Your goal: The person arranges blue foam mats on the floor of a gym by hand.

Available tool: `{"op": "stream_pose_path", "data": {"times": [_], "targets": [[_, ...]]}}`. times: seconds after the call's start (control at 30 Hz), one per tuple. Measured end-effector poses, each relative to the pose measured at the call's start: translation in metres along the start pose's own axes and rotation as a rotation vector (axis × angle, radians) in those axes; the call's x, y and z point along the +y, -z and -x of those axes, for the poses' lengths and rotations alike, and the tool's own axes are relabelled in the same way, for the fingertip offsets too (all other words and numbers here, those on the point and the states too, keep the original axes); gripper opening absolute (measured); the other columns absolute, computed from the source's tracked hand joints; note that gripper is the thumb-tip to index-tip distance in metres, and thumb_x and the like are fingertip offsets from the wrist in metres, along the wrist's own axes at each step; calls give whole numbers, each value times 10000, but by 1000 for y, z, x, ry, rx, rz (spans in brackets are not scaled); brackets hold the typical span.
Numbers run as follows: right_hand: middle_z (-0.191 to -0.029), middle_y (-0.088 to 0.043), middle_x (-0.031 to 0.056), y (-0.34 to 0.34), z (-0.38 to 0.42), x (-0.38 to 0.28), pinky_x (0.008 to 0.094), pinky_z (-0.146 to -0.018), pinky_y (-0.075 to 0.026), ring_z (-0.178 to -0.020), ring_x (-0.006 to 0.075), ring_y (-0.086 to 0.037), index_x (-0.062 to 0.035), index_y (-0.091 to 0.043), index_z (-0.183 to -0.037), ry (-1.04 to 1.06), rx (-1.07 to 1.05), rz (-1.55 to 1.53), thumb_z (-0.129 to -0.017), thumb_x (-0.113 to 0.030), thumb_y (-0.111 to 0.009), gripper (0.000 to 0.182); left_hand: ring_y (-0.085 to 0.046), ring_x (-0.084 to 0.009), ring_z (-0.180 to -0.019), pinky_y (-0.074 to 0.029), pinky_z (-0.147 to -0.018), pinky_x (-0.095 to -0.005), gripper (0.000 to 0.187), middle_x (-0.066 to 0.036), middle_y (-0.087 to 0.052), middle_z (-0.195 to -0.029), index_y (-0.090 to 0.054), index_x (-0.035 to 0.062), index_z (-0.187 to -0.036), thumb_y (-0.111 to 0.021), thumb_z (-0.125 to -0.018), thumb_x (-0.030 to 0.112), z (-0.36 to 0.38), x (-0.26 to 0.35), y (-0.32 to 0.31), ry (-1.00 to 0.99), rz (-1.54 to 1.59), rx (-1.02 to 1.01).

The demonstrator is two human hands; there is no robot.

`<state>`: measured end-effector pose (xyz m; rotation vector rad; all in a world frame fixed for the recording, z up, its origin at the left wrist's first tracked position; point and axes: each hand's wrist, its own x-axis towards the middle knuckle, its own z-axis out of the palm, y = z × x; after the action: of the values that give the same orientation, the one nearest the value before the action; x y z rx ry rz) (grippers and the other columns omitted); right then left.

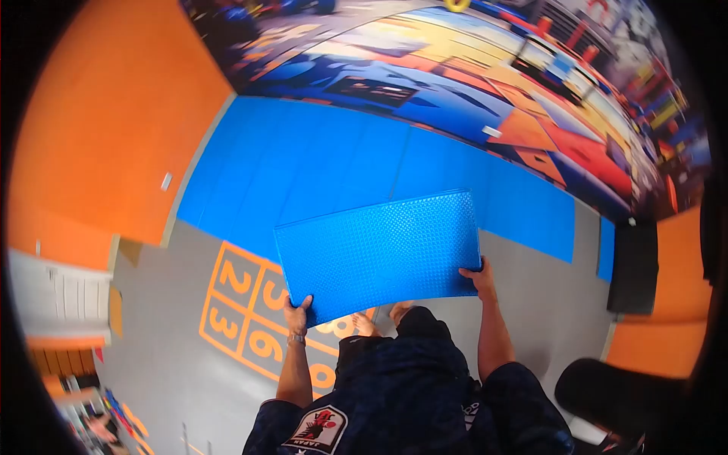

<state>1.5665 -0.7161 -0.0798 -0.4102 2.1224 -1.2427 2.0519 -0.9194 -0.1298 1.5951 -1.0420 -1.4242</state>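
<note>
We hold a blue textured panel (379,254) raised over the grey floor (167,318), its near edge bowed. Left hand (298,312): fingers grasping the panel's left edge at the near corner. Right hand (482,280): fingers grasping the right edge, close to the near corner. Beyond the panel, blue mats (318,152) line the floor's far edge, along the mural wall (394,61); an orange number grid (249,311) marks the floor to the left.
</note>
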Motion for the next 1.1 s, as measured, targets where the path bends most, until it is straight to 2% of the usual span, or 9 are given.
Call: {"op": "stream_pose_path", "data": {"times": [0.2, 0.37, 0.43, 0.53, 0.63, 0.87, 1.0, 1.03, 1.1], "targets": [[-923, -651, 85, 80, 6, 46, 351, -796, -499, -850, 195, -621, -8, -573, -1065, -90, 215, -267, -624, -43, -844, 519, -578, -145, -780, -484, -715, -298, 369, -54, -655, -929, -592, 18, -1013, -810, -718, 55, -42, 19, -119, -46, -100, -246], [-915, -648, 95, 161, -7, 94, 350, -800, -507, -834, 195, -623, 0, -562, -1069, -166, 419, -368, -630, -25, -839, 520, -587, -149, -805, -490, -728, -300, 376, -56, -656, -952, -600, 12, -1024, -802, -708, -1, -41, 31, -256, -59, -121, -445], [-919, -648, 98, 195, -5, 110, 347, -799, -510, -831, 197, -623, 6, -560, -1076, -264, 463, -443, -636, -14, -834, 519, -592, -159, -821, -493, -745, -310, 388, -62, -658, -964, -599, 3, -1041, -798, -708, -5, -26, 37, -311, -49, -138, -506], [-926, -649, 100, 249, -8, 137, 345, -787, -513, -834, 201, -624, 5, -559, -1082, -185, 604, -419, -646, 6, -826, 511, -594, -161, -830, -493, -756, -312, 391, -64, -658, -974, -598, -2, -1054, -792, -715, -5, 1, 49, -407, -84, -218, -603], [-938, -651, 103, 294, -1, 144, 347, -789, -514, -841, 203, -625, 2, -561, -1077, -327, 719, -451, -649, 14, -828, 505, -594, -161, -843, -493, -766, -312, 393, -65, -657, -984, -597, -4, -1069, -786, -725, 3, 18, 44, -477, -83, -275, -724], [-954, -654, 105, 366, -9, 183, 356, -803, -512, -866, 211, -624, 1, -565, -1073, -358, 974, -534, -657, 23, -823, 490, -599, -169, -858, -492, -777, -311, 386, -70, -659, -996, -600, -9, -1079, -780, -739, 20, 49, 47, -648, -170, -376, -953], [-970, -659, 113, 404, -30, 190, 360, -809, -518, -873, 215, -633, -2, -565, -1076, -421, 1060, -559, -665, 35, -812, 481, -604, -172, -871, -492, -792, -320, 389, -83, -665, -1017, -611, -12, -1089, -776, -738, 16, 70, 58, -743, -165, -418, -1066], [-974, -660, 116, 423, -48, 192, 360, -808, -520, -873, 216, -636, -2, -565, -1076, -433, 1104, -583, -666, 37, -810, 479, -607, -174, -877, -492, -796, -322, 391, -87, -666, -1025, -613, -13, -1094, -774, -738, 14, 79, 60, -797, -181, -433, -1123], [-975, -660, 114, 449, -63, 179, 356, -794, -523, -863, 215, -639, -5, -564, -1073, -453, 1161, -627, -666, 32, -813, 479, -611, -177, -889, -492, -804, -325, 395, -94, -669, -1040, -618, -14, -1102, -770, -738, 10, 94, 63, -853, -201, -434, -1167]]}}
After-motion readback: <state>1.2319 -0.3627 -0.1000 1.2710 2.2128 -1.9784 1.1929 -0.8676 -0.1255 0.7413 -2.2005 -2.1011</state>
